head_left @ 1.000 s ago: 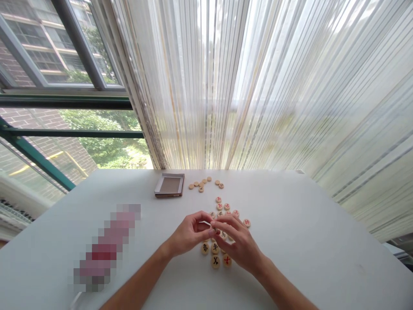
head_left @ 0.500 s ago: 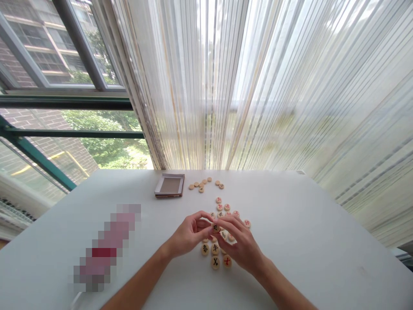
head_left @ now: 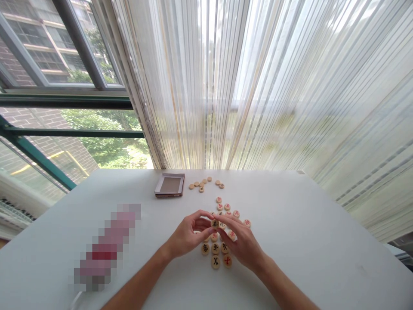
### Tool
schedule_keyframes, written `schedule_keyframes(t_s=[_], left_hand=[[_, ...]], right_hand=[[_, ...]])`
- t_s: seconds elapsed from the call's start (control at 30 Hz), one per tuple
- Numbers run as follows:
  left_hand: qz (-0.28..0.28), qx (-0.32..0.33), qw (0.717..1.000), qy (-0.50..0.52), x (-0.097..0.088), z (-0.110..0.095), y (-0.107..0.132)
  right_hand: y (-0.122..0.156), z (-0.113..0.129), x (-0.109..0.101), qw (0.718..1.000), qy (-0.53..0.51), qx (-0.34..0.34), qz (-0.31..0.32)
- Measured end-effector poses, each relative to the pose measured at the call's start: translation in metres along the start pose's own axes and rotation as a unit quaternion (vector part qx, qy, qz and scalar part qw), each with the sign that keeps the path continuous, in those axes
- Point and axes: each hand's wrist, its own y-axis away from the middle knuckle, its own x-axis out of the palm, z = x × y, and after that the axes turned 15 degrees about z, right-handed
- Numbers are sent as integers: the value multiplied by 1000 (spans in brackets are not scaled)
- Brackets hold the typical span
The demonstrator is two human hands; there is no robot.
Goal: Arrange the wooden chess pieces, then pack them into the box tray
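Note:
A round wooden Chinese chess piece [head_left: 214, 224] with a black character is held upright between my two hands, above other pieces. My left hand [head_left: 189, 232] grips it from the left, fingers curled and thumb under its lower edge. From the right, my right hand [head_left: 240, 241] meets it with fingertips at the top and thumb at the lower edge. Beneath and around the hands lie several pieces with black or red characters, among them a black-marked piece [head_left: 215, 261] and a red-marked piece [head_left: 227, 261] at the front. My hands partly hide the middle of this group.
An open shallow box [head_left: 169, 185] stands toward the back of the white table [head_left: 290, 258]. Right of it lie several loose pieces [head_left: 204, 181], most showing blank faces. A blurred-out pink and red object [head_left: 105, 245] is at the left. Sheer curtains [head_left: 258, 86] hang behind the table.
The held piece has turned so its black character faces me more squarely and has risen slightly. My right fingers and thumb have shifted a little, uncovering more pieces underneath.

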Motion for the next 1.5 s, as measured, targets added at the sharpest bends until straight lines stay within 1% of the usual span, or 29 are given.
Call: schedule_keyframes(t_s=[0.23,0.37,0.47,0.63,0.7,0.77,0.83,0.9,0.97,1.1,1.23,1.37,1.5], left_hand=[[-7,-3,1000,-16,-2,1,0],[-19,-3,1000,-18,-4,3,0],[-21,-4,999,-28,-3,4,-1],[-2,7,999,-49,-1,6,-1],[-3,4,998,-69,0,6,0],[-13,0,995,-96,1,6,1],[-22,5,993,-117,1,5,1],[-33,14,990,-135,1,4,1],[-55,18,987,-149,-2,2,1],[-107,20,983,-150,-13,3,1],[-148,24,977,-150,-23,6,1],[-158,28,975,-151,-25,6,2],[-146,9,976,-160,-21,4,2]], right_hand=[[1,1,-1,1000,2,14,17],[-1,4,-3,999,-2,31,-6],[-2,7,-5,998,-24,47,-20],[-5,11,-7,995,-75,68,-8],[-5,12,-7,992,-93,80,-8],[-6,12,-7,987,-129,91,-9],[-6,12,-8,975,-197,100,-12],[-7,10,-11,955,-270,115,-30],[-7,6,-17,941,-308,130,-60],[-7,-5,-29,932,-306,155,-113],[-6,-12,-33,919,-328,167,-142],[-6,-14,-29,917,-338,159,-139],[-6,-16,-26,918,-335,169,-128]])
